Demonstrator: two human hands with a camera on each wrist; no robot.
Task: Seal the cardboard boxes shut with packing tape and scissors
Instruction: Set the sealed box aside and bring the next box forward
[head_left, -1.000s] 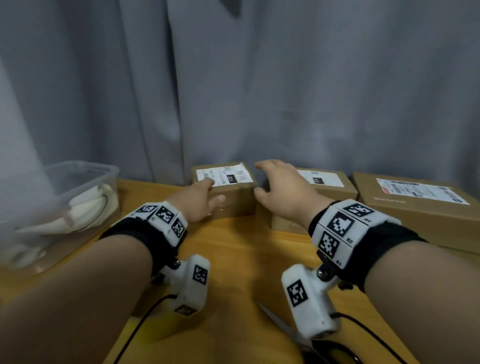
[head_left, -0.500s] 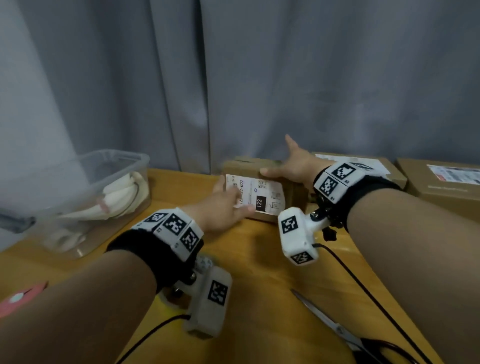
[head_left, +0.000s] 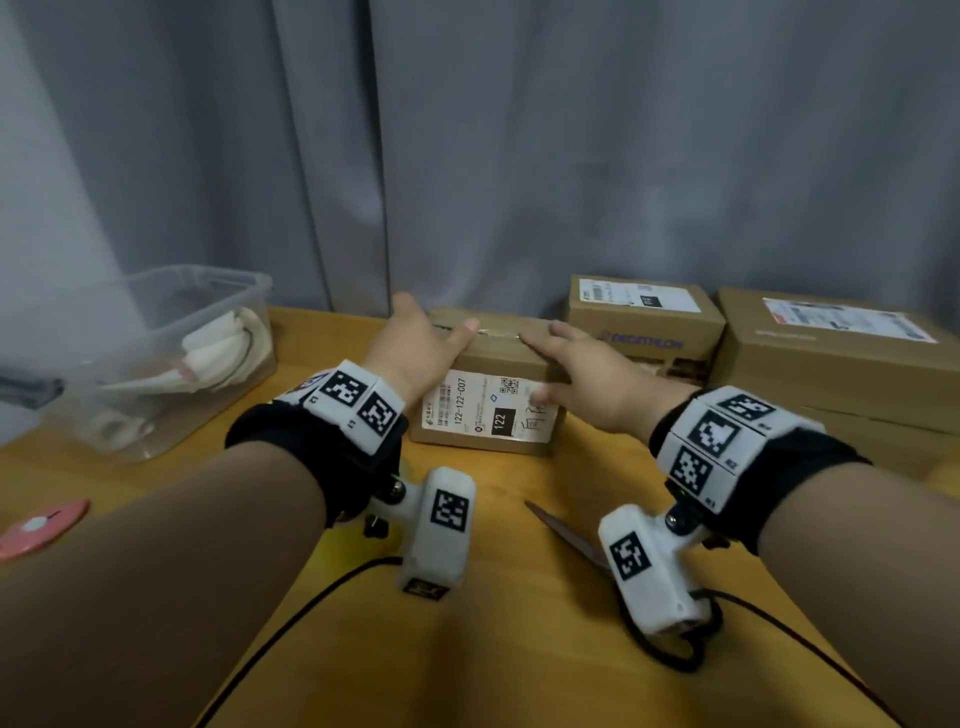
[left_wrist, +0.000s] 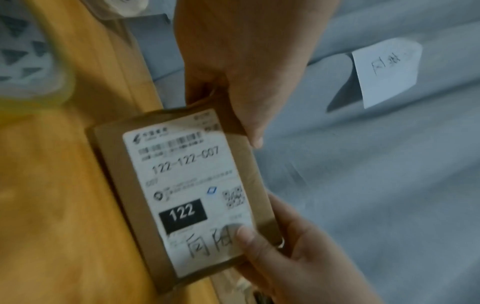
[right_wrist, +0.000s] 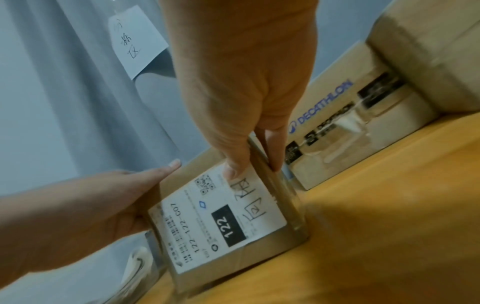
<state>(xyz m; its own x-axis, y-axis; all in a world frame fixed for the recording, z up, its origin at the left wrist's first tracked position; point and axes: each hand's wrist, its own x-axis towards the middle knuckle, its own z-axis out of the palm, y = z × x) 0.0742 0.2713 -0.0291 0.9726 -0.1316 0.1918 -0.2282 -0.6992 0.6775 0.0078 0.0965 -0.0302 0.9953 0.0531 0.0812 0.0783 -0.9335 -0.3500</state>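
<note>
On the wooden table (head_left: 519, 649) both hands grip the small box (head_left: 485, 410) — left hand (head_left: 415, 343) at one end; right hand (head_left: 587, 374) at the other.

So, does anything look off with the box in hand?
The small box stands on its side, shipping label facing the person, unlike the other boxes, labels up. Both hands hold it: left hand, right hand.

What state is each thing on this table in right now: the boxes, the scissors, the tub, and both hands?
Small box: tipped on edge, label facing the person, held at both ends.
Left hand: grips the box's left end.
Right hand: grips its right end, thumb on the label.
Decathlon box: flat, closed.
Large box: flat, closed.
Scissors: lying on the table, untouched.
Plastic tub: lidless.
</note>
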